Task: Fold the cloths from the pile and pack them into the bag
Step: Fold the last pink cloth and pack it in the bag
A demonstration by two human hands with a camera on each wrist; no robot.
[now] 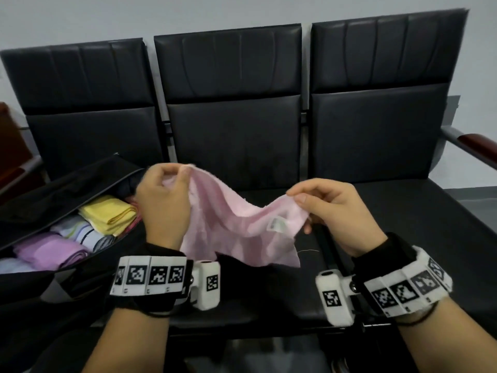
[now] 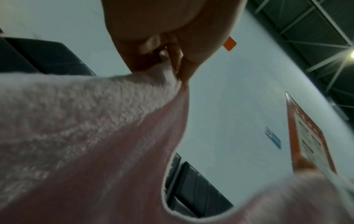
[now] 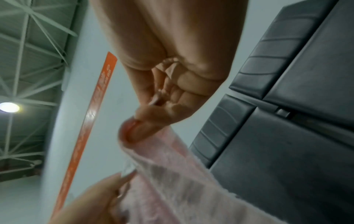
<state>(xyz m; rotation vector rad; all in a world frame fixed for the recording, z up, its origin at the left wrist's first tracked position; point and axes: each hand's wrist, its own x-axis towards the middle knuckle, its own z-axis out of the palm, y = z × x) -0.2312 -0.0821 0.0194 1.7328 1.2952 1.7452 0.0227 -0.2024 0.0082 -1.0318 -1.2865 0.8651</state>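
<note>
- My left hand (image 1: 161,208) pinches one top corner of the soft pink terry cloth (image 1: 236,230), thumb against curled fingers; the left wrist view shows the fabric gathered right at that pinch.
- My right hand (image 1: 330,211) pinches the cloth's opposite top edge between thumb and forefinger, other fingers curled loosely behind. A small white care label (image 1: 277,224) hangs just below this grip.
- The cloth is held in the air above the front edge of the black padded bench (image 1: 403,224), over the middle seat. It sags between my hands and its lower edge hangs free. My guess: I hold it by two corners so it opens flat before the first fold.
- The black fabric bag (image 1: 67,184) lies open on the left seat of the bench, just beside my left hand, close enough to drop the cloth in without reaching.
- Inside the bag, folded cloths sit side by side: a yellow one (image 1: 110,214) toward the back, a white one with stripes (image 1: 83,232), a lilac one (image 1: 51,251) nearer the front. Something pale at the front end is too cut off to name.
- No pile of unfolded cloths is in view, so this may be a late one.
- Next, as I judge it: pull the top edge taut, then bring the corners together.
</note>
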